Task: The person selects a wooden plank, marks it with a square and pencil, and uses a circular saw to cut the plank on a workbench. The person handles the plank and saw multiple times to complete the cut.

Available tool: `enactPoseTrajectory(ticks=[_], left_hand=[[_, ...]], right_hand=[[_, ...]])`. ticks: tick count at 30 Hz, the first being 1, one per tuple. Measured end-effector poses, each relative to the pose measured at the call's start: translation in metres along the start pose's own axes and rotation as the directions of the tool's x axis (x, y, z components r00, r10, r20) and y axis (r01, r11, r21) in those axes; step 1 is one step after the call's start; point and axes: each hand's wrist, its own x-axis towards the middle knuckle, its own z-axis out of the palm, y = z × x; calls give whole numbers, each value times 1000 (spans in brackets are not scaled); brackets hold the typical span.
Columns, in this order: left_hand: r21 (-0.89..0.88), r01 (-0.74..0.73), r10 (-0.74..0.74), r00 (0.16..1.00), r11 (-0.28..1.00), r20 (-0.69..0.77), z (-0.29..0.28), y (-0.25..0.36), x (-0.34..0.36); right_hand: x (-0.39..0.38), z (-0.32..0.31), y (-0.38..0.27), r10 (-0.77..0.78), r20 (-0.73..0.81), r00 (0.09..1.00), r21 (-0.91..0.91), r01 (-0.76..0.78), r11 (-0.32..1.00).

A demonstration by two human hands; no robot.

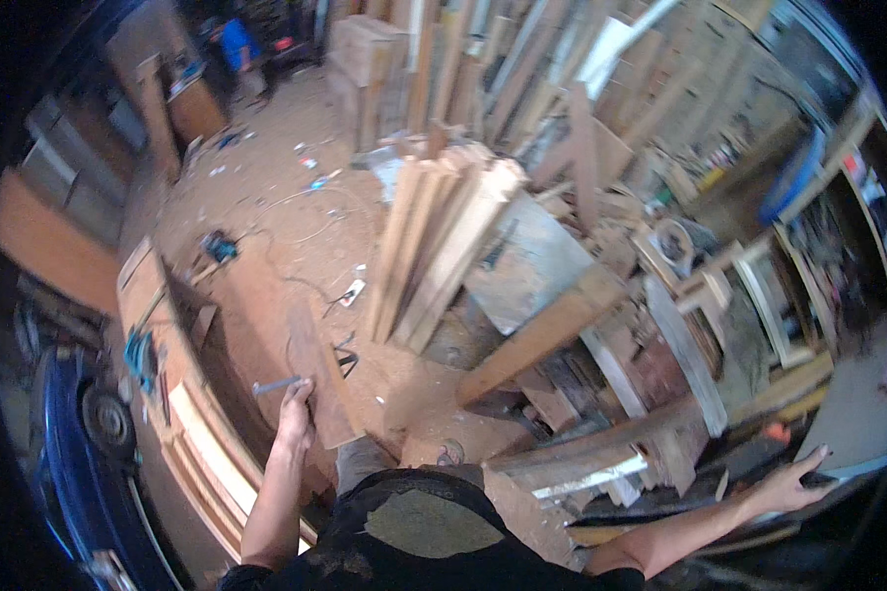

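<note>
My left hand is closed round one end of a slim grey metal tool with a short crosspiece at its far end; its exact kind is too blurred to tell. Just beyond that hand a long brown board stretches away from me. Far out to the right reaches my right hand, beside a grey panel. A small dark thing shows at its fingers, and whether they grip it is unclear.
Upright pale planks stand bundled ahead. A workbench with stacked strips and a teal tool lies left. Beyond it is a blue car. Wood offcuts and a thick beam crowd the right. Someone in blue is far off.
</note>
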Motion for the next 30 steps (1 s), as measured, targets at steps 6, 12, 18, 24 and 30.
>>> enactPoseTrajectory(ticks=[6,12,18,24,30], left_hand=[[-62,-78,73,994,995,-82,-53,27,46],[-130,-20,-1,988,991,-154,-118,57,112],[-38,72,-80,935,997,-346,-194,152,179],[127,67,2,876,990,-482,-292,252,257],[167,107,-2,849,980,-528,-338,332,369]], right_hand=[[-68,77,-102,-80,534,842,224,-50,973],[-249,127,-230,-287,909,301,380,-322,867],[-509,75,-376,-410,859,-305,208,-525,826],[-545,-11,-654,-561,753,-344,98,-784,613],[-490,-22,-855,-722,550,420,139,-899,-416]])
